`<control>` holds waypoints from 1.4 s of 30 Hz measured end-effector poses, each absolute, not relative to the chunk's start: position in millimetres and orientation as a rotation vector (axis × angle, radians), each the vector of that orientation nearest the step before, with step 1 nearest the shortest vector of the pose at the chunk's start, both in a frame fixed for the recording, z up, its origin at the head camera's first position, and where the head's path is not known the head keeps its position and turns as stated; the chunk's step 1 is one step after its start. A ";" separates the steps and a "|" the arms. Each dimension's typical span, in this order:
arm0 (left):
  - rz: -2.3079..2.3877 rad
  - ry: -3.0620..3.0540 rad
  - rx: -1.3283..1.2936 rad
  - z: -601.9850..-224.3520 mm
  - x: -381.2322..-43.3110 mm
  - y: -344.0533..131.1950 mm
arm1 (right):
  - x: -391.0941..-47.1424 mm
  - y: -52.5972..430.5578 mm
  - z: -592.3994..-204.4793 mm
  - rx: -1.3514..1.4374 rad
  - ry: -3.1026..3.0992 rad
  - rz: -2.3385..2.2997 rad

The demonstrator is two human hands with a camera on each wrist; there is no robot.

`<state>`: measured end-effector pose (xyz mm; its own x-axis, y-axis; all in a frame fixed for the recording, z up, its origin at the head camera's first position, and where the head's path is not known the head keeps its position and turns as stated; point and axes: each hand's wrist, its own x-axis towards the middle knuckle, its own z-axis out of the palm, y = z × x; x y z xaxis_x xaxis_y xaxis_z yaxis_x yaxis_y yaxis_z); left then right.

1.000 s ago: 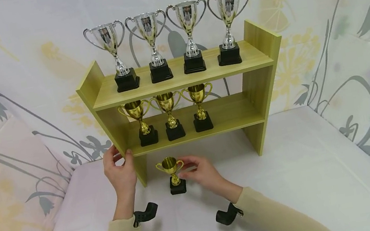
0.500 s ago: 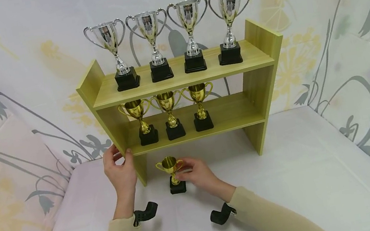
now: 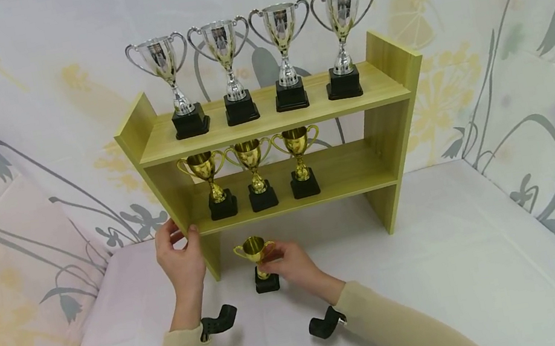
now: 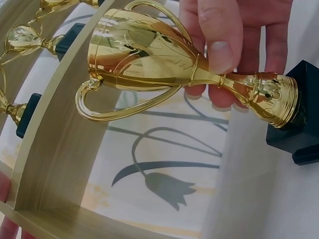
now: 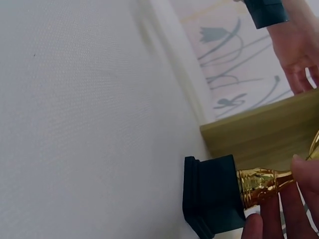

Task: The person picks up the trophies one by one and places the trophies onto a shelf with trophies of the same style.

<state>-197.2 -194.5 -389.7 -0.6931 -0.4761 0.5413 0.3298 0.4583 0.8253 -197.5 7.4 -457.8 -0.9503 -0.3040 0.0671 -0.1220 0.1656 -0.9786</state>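
Note:
A small gold trophy cup (image 3: 253,249) with a black base stands upright on the white cloth, just in front of the shelf's left leg. My right hand (image 3: 295,265) pinches it by the stem; in the left wrist view the thumb lies across the gold stem of the trophy (image 4: 144,55), with fingers behind. The right wrist view shows its black base (image 5: 214,194) near the cloth. My left hand (image 3: 182,262) grips the left side panel of the wooden shelf (image 3: 289,211), thumb at the front edge and fingers on the outer side.
Several silver trophies (image 3: 281,31) line the shelf's top board. Three gold trophies (image 3: 254,167) stand on the lower board, toward its left; bare board (image 3: 351,170) lies right of them. Flowered cloth (image 3: 519,34) hangs behind. A black wrist mount (image 3: 327,322) juts from the right sleeve.
My right hand has moved left, from beside the trophy onto its stem, and now pinches it. The trophy and my left hand stay in place.

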 end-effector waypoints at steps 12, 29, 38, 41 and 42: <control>-1.326 -1.925 0.132 -389.5 -195.3 -194.1 | -194.4 5.0 -460.7 -0.423 2.374 -1.808; -1.314 -1.919 0.108 -391.3 -196.0 -193.9 | -192.4 7.5 -458.6 -0.541 2.449 -1.699; -1.331 -1.913 0.116 -392.9 -195.1 -193.5 | -191.7 7.6 -459.9 -0.537 2.460 -1.718; -1.325 -1.912 0.114 -392.7 -196.1 -193.8 | -191.7 6.2 -460.2 -0.513 2.461 -1.746; -1.324 -1.912 0.114 -392.7 -196.4 -193.9 | -191.7 5.7 -460.3 -0.503 2.464 -1.753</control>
